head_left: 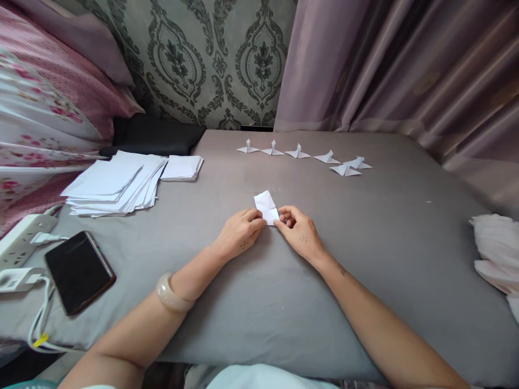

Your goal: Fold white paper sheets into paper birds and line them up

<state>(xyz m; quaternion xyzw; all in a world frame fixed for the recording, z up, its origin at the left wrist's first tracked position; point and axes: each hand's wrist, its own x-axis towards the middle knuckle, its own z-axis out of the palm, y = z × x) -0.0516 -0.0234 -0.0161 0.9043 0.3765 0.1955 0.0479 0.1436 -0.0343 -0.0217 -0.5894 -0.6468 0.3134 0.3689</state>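
A small piece of folded white paper [265,203] stands out between my two hands, just above the grey cloth surface, with crease lines across it. My left hand [242,229] pinches its lower left edge, fingers curled together. On the other side my right hand [300,229] grips the lower right edge between thumb and fingers. Beyond the hands, several folded paper birds [298,152] sit in a row that bends toward the right.
At the left lie a stack of white paper sheets [109,183] and a smaller stack of paper squares [181,168]. Nearer are a dark phone [80,273], a white power strip [26,237] and cables [40,319]. A crumpled white bundle [497,254] rests at the right edge.
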